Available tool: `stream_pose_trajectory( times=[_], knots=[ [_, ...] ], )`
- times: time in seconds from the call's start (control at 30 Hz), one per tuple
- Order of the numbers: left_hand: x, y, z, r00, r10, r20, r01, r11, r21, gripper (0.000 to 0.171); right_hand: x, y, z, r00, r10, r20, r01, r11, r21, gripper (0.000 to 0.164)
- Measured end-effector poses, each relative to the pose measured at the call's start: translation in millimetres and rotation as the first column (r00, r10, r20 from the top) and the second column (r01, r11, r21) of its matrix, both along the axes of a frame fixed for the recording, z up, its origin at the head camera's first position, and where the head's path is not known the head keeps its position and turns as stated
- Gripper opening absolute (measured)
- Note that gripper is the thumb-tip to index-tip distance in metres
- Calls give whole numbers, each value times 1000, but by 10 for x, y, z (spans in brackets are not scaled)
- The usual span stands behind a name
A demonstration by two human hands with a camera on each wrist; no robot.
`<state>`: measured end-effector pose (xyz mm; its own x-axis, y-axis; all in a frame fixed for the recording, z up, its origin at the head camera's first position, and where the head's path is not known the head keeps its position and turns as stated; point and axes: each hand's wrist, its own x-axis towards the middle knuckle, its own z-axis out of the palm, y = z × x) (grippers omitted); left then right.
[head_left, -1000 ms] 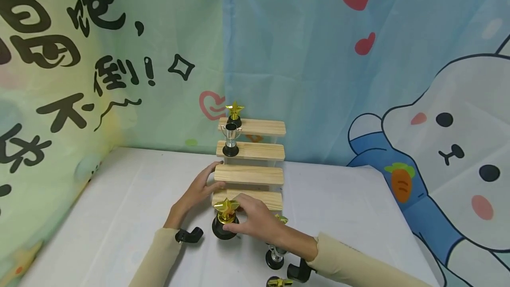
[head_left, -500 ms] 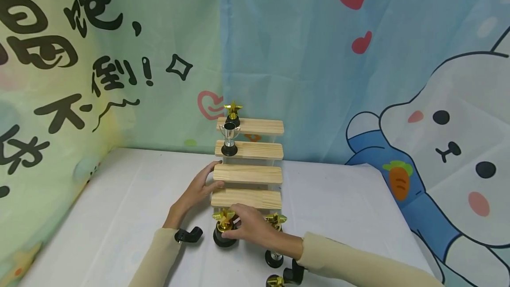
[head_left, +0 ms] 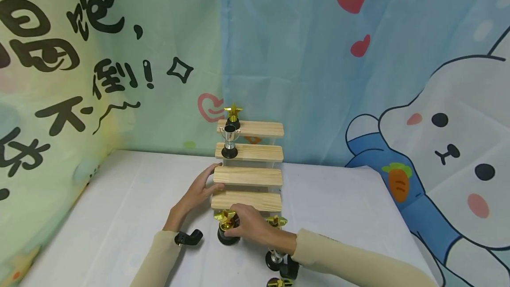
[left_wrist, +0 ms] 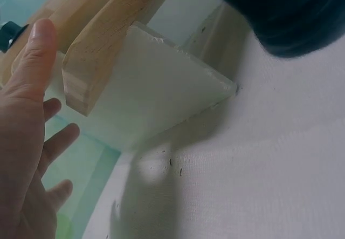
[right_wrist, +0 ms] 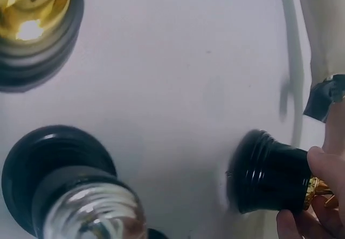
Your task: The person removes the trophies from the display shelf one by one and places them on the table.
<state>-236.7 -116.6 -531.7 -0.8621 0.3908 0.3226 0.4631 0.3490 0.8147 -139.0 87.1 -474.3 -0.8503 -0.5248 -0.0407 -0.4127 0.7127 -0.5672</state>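
My right hand [head_left: 253,225] pinches a small trophy [head_left: 228,236] with a gold star top and a black round base, in front of the lowest step. In the right wrist view thumb and fingers grip its gold stem just above the black base [right_wrist: 275,174], which is close over the white tabletop. At the left side of a stepped wooden display shelf [head_left: 247,200] rests my left hand [head_left: 201,188]. The left wrist view has its thumb [left_wrist: 39,50] along the wood edge and its other fingers loosely spread beside the pale side panel [left_wrist: 145,88].
A gold star trophy [head_left: 233,114] stands on the top step, left end. A silver cup trophy [head_left: 229,138] is on the step below. Under my right forearm are a gold-topped trophy [head_left: 276,221] and a silver one [head_left: 275,258]; another gold one [head_left: 279,282] sits nearer me.
My right hand and the star trophy have come slightly down, away from the lowest step, then a little to the right. The left hand has stayed at the shelf's side.
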Motion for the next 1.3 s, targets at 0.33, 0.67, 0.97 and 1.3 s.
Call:
stream_pose_trajectory(
  times=[0.33,0.67,0.97,1.3],
  knots=[
    [183,27,295,1000,-4,-2,4,1000,-13,64,-16,-2,-44,999,-19,39,18,1000,26,36],
    [184,25,305,1000,1,3,-1,1000,-12,64,5,-20,14,996,-15,86,12,999,31,32],
    [179,25,272,1000,-2,-10,2,1000,-4,63,51,-3,109,995,-10,99,5,999,49,43],
    [180,32,312,1000,-1,-13,1,1000,-9,63,-60,207,685,992,-20,-127,21,1000,0,41]
  ],
)
